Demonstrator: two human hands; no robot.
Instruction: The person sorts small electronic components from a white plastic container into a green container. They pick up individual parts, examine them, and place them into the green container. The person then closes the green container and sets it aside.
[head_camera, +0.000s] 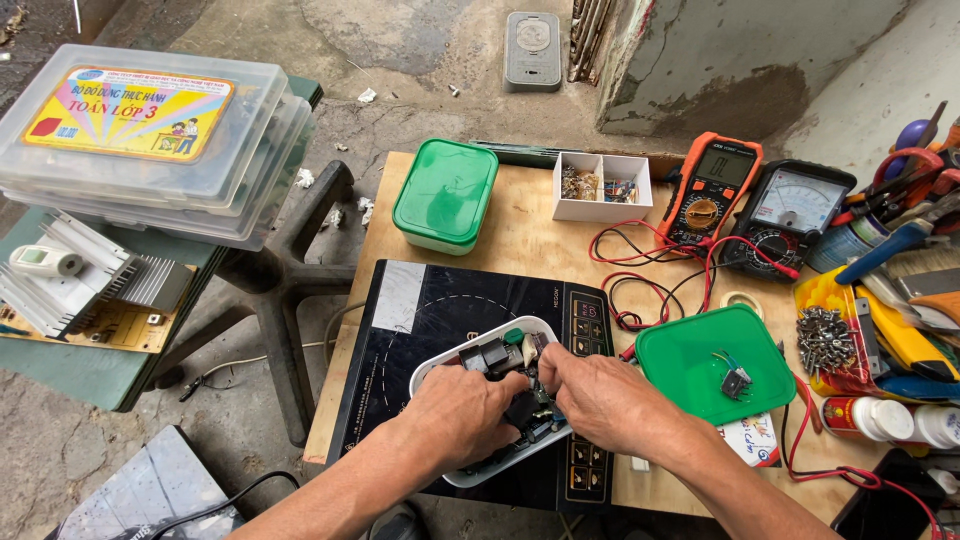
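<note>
Both my hands reach into a white oval tray (432, 366) that rests on a black glass induction cooktop (420, 310). The tray holds several small dark electronic parts (495, 355). My left hand (458, 412) is curled over the near middle of the tray, fingers down among the parts. My right hand (598, 395) sits at the tray's right side, fingertips pinched on the dark parts next to the left hand. What each finger grips is hidden by the hands.
A green lid (705, 362) with a small component (736, 381) lies to the right. Behind are a green box (446, 194), a white divided box (602, 186), an orange multimeter (710, 188), an analog meter (790, 215), red leads, screws (826, 340) and tools. Plastic cases (150, 140) sit left.
</note>
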